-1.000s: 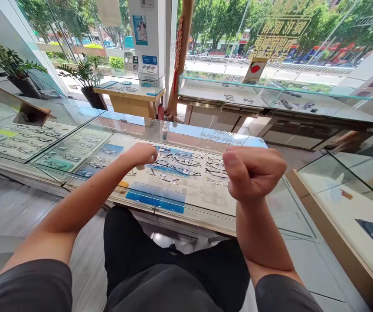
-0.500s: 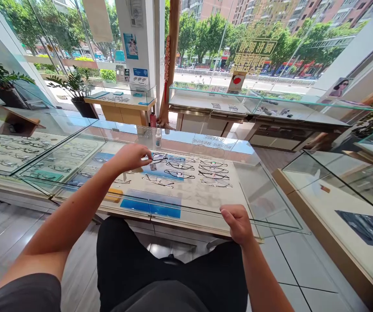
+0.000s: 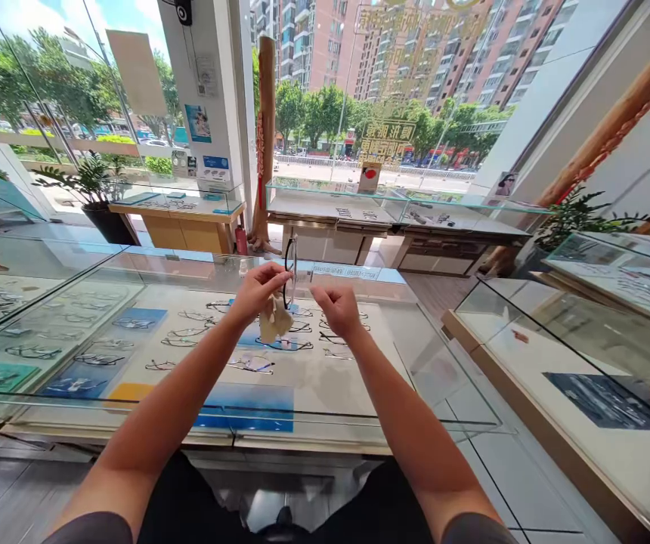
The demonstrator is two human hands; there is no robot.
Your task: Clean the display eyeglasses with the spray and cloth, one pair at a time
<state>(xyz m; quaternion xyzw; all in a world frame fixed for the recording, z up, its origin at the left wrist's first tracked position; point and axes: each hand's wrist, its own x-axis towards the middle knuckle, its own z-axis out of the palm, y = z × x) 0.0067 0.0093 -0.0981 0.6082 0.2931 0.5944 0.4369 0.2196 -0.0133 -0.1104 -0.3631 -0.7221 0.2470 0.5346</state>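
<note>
Now lifted from the display case [image 3: 302,446], the black-framed glasses [image 3: 289,276] stand upright above it, gripped firmly by the left hand [image 3: 260,291] with a beige cloth [image 3: 276,319] hanging below, while the right hand [image 3: 339,308], loosely curled and holding nothing, has moved in just beside them.

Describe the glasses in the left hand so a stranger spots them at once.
Start at the glass case. Above it, the left hand holds dark-rimmed glasses upright, a beige cloth hanging below. The neighbouring pairs lie flat inside the case.
</note>
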